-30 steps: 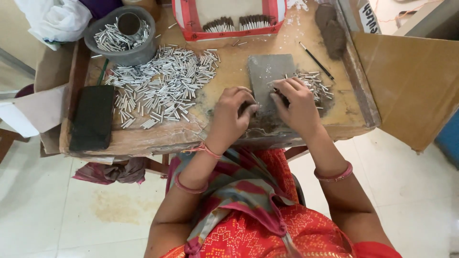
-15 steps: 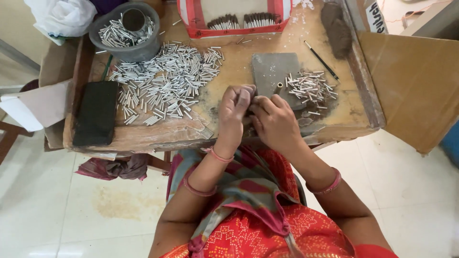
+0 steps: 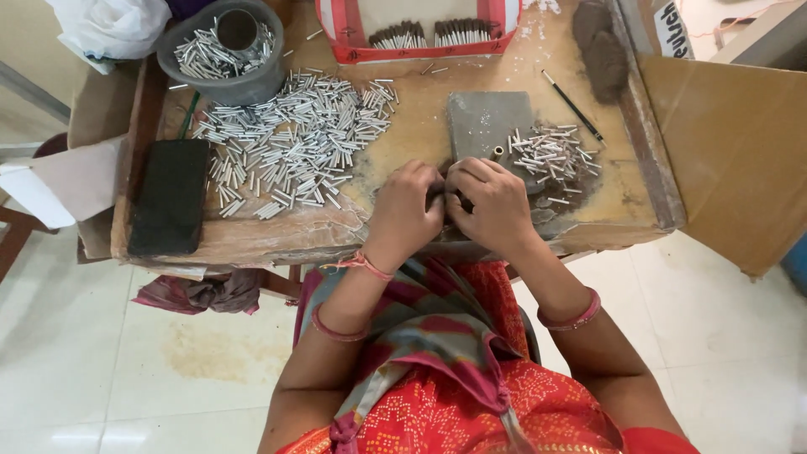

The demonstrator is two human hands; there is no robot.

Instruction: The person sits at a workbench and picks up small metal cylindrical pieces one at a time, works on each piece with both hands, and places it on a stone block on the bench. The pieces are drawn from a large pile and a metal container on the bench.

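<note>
Both hands, left hand [image 3: 406, 204] and right hand [image 3: 493, 202], meet below the grey slab [image 3: 487, 122], fingers curled; their contents cannot be told. Silver tubes [image 3: 290, 143] lie heaped left of the slab, within reach.

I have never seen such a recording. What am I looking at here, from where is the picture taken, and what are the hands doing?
There is no machine. A camera on the person's head looks down at their own two bare hands over a wooden tray. The left hand and right hand meet at the near edge and pinch something small and dark between them; what it is cannot be told. On the tray lie a big heap of small silver tubes, a smaller heap beside a grey slab, a grey bowl with more tubes, a black block, a thin black stick and a red box of dark-tipped sticks.
</note>
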